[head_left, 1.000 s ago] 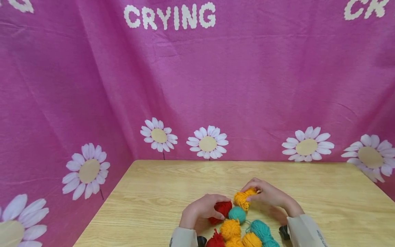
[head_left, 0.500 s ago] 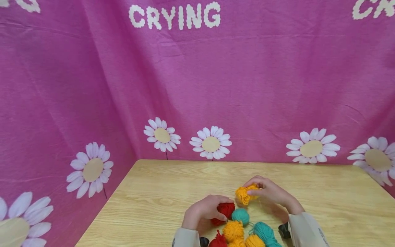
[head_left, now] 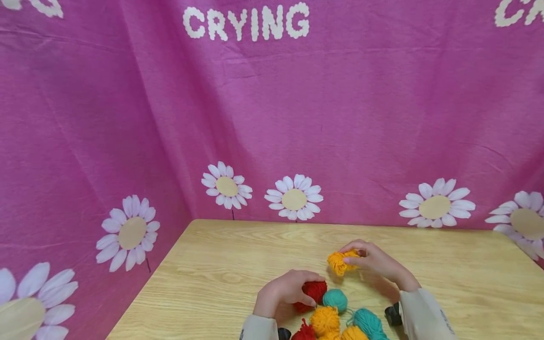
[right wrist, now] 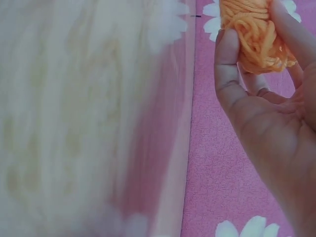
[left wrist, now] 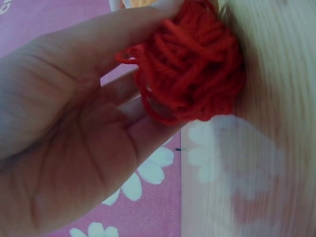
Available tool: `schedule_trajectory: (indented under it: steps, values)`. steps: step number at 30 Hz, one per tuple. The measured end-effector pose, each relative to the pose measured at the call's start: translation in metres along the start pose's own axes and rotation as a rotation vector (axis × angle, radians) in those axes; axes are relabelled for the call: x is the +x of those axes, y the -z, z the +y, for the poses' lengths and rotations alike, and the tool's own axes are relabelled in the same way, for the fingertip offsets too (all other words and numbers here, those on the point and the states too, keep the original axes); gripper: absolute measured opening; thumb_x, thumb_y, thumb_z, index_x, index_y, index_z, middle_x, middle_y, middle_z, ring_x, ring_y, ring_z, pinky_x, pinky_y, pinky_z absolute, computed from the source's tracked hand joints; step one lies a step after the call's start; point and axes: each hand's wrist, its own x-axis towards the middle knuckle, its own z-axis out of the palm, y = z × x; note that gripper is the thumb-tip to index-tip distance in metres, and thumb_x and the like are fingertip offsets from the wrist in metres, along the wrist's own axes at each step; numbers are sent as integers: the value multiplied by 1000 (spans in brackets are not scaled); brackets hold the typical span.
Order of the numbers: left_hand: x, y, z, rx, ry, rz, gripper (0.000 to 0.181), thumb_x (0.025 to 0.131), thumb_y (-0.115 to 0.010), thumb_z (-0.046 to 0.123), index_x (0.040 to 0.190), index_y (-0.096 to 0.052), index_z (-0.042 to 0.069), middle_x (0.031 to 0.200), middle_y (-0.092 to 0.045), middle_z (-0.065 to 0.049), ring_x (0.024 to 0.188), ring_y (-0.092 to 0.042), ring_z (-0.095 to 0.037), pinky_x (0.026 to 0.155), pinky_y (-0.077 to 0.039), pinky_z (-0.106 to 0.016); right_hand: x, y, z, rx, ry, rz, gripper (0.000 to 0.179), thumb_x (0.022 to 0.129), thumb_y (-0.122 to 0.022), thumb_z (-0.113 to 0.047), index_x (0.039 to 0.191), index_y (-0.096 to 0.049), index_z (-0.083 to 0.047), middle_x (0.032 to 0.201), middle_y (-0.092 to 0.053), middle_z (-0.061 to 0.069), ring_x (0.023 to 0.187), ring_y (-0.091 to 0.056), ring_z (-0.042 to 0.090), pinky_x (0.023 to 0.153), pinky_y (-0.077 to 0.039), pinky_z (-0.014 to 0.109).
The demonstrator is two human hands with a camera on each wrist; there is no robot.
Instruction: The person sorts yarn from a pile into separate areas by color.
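My left hand (head_left: 285, 290) grips a red ball of yarn (head_left: 315, 293) at the left of a group of yarn balls; in the left wrist view the red yarn (left wrist: 197, 69) sits between thumb and fingers, against the wood. Farther back, my right hand (head_left: 376, 260) pinches a yellow-orange yarn ball (head_left: 340, 263). The right wrist view shows that yarn (right wrist: 259, 37) between thumb and fingertips, its strands looped at the near end. Just right of the red ball lies a small teal yarn ball (head_left: 335, 300), apart from the right hand.
Closer to me are a yellow ball (head_left: 325, 321), another yellow one (head_left: 354, 334), a second red ball (head_left: 304, 332) and a longer teal skein (head_left: 369, 323). The wooden table (head_left: 238, 255) ends at a pink cloth (head_left: 361, 118) printed with daisies.
My right hand has drawn the yellow yarn ball slightly back and away from the small teal ball. The left hand keeps hold of the red ball. The head view has shifted slightly.
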Motion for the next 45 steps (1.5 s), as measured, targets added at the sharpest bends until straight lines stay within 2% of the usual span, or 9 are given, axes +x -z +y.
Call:
schedule_trajectory:
  steps: [5,11,15,22,29,35,37,45]
  values:
    - [0,0,-1,4,-9,0,52,85,-75,15,134,-61,26,135,-61,7,108,-54,-13,99,-49,-33,2,1,1,19,-3,23,29,96,-63,-26,120,-67,-11,123,-65,13,110,-53,1,91,-48,29]
    - [1,-1,-2,5,-16,4,51,85,-76,16,133,-61,27,134,-61,9,108,-54,-11,100,-47,-31,4,3,1,79,-52,28,34,97,-61,-28,124,-64,-8,128,-61,16,107,-56,3,85,-52,25]
    - [0,0,-2,-6,-13,2,51,85,-75,15,133,-61,27,134,-62,9,107,-53,-11,101,-47,-31,7,4,2,85,-74,37,35,97,-61,-29,125,-63,-8,132,-59,18,107,-57,4,86,-53,27]
    - [0,-1,-2,-50,1,1,51,85,-76,14,131,-62,29,127,-63,11,100,-51,-10,93,-48,-29,11,5,8,36,-73,63,32,97,-61,-31,123,-65,-13,131,-62,13,112,-53,2,97,-46,38]
    - [0,-2,-1,-24,-12,0,50,85,-76,15,132,-62,28,129,-63,11,100,-52,-9,94,-47,-27,14,8,11,44,-97,60,35,97,-61,-33,124,-64,-12,133,-60,14,112,-55,9,92,-49,29]
    - [0,-2,0,-18,-7,0,50,85,-76,15,132,-62,28,129,-63,11,99,-52,-8,93,-48,-26,16,10,11,7,-97,79,36,97,-60,-35,125,-64,-13,132,-61,12,119,-53,20,103,-44,49]
    - [0,-2,-1,-1,-11,2,50,85,-76,16,132,-62,28,129,-63,12,100,-52,-7,93,-48,-25,16,10,12,-15,-95,86,36,97,-59,-36,126,-64,-14,133,-61,12,122,-52,25,103,-43,52]
    - [1,0,-4,33,-18,13,51,84,-77,18,132,-62,29,129,-63,13,101,-53,-6,92,-48,-24,21,11,15,-44,-89,101,39,98,-59,-35,130,-62,-13,135,-59,14,122,-53,29,97,-47,41]
